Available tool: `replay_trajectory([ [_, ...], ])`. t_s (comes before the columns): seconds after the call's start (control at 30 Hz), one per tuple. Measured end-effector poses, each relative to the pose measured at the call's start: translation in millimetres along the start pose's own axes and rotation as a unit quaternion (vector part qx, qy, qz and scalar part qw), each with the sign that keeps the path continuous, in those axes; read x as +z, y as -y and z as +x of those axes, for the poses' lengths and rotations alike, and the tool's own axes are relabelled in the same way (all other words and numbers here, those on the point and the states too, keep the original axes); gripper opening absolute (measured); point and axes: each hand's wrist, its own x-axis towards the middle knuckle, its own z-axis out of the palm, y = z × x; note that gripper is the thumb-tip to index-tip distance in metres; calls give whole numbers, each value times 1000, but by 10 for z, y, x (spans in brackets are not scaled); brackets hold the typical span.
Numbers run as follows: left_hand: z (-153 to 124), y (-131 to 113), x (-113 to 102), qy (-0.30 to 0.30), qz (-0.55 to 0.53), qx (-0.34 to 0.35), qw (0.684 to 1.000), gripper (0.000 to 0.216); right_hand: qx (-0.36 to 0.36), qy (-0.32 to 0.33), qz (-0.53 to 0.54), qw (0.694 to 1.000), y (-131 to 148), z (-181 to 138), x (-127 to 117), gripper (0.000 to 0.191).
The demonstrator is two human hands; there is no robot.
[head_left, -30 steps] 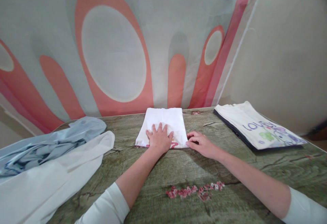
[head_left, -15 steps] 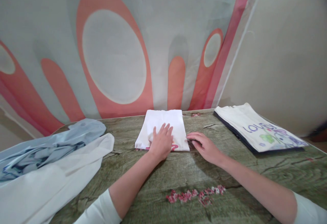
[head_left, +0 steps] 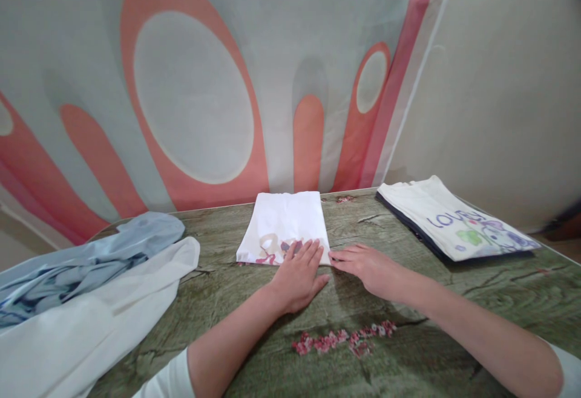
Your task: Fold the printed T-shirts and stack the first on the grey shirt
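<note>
A folded white T-shirt (head_left: 290, 219) lies flat on the table in front of me, with a coloured print near its front edge. Pressed flat on the front right part of that print, my left hand (head_left: 299, 277) has its fingers stretched out and covers some of the picture. My right hand (head_left: 367, 268) is at the shirt's front right corner, its fingers together and closed on the edge. The thumb of this hand is mostly hidden.
Unfolded garments, a light blue one (head_left: 154, 228) and a white one (head_left: 113, 319), lie heaped at the left. To the right sits a stack of folded clothes (head_left: 449, 210) with "LOVELY"-like lettering on top. The wood-patterned table (head_left: 254, 355) meets a patterned backdrop (head_left: 272, 83).
My left hand has slid right and toward me, uncovering more of the print. My right hand has come to the shirt's corner and closed on it. The view has shifted slightly.
</note>
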Motion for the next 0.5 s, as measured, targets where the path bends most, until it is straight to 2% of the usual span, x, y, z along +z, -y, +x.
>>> replay_trajectory([
  [0.07, -1, 2, -20, 1, -6, 4, 1000, 57, 5, -5, 0, 1000, 12, 2, -17, 43],
  [0.13, -5, -4, -45, 6, -13, 8, 1000, 54, 22, -43, 7, 999, -2, 22, 6, 41],
  [0.23, -13, -25, -79, 12, -18, 11, 1000, 49, 43, -103, 23, 993, -57, 62, 105, 47],
  [0.37, -37, -68, -105, 13, -32, 16, 999, 50, 27, -64, 42, 997, -127, 88, 243, 56],
  [0.5, -117, -101, -138, 25, -58, 24, 998, 58, 19, -51, 40, 998, -138, 93, 242, 51],
])
